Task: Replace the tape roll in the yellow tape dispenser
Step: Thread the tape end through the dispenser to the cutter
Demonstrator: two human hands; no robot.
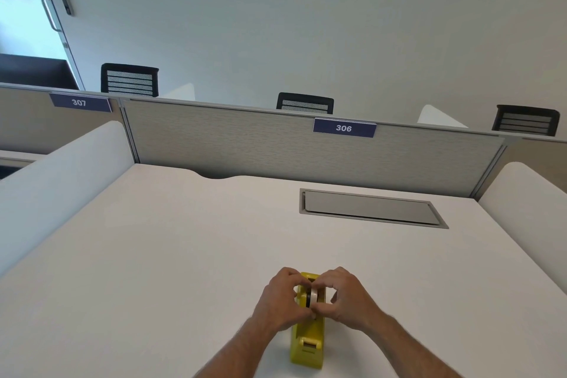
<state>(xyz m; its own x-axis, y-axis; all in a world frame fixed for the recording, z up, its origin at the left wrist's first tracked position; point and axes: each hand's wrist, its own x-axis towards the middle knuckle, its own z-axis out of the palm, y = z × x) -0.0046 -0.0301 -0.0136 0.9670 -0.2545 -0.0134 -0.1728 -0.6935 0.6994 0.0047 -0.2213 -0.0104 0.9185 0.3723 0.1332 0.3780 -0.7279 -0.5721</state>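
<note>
A white desk [171,248] filled the lower view, walled off at both sides by low white dividers. Near its front edge, slightly right of centre, a yellow dispenser [308,344] was stood lengthwise, its cutter end turned toward the person. Over the dispenser's far half a tape roll [313,296] was held upright on its edge, in or just above the cradle; which of the two could not be told. The roll was gripped from the left by the left hand [283,301], whose fingers were curled around it, and pinched from the right by the right hand [346,298], thumb and fingers closed on its rim. Both forearms were stretched in from the bottom edge. Farther back, right of centre, a grey cable hatch [371,209] was set flush in the desk, and a notch was cut into the rear edge. Behind the desk a grey partition [245,141] was fitted, bearing a blue label [344,128] reading 306. Beyond it three black chair backs were seen against a pale wall, with a glass door [18,24] at far left.
</note>
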